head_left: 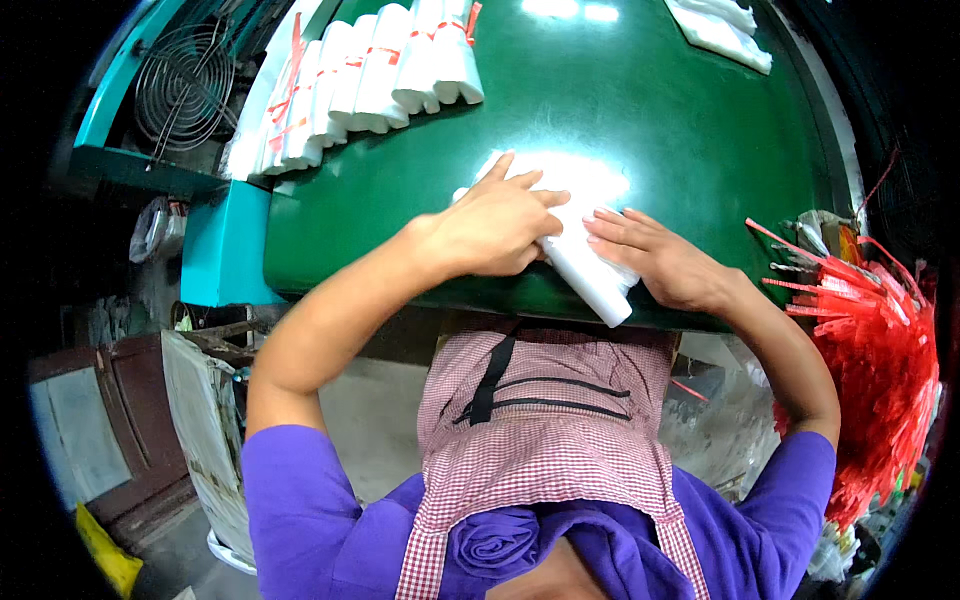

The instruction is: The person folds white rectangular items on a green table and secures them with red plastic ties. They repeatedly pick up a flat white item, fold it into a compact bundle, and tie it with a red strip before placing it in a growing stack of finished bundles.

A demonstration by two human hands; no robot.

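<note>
A roll of thin white plastic film or bags [592, 285] lies slantwise near the front edge of the green table, its near end jutting toward me. My left hand [492, 225] rests palm down over the far part of the roll, fingers spread; its thumb is mostly hidden. From the other side, my right hand [668, 262] touches the roll with its fingers stretched out nearly flat. Some of the white plastic beyond the hands blends into bright glare, so its far edge is hard to make out.
Several white rolls tied with red strips [385, 65] lie side by side at the table's [690, 130] far left. Folded white plastic [725, 35] is at the far right. A thick bunch of red plastic strips [860, 350] hangs by the right edge. A wire-guarded fan [187, 88] stands left.
</note>
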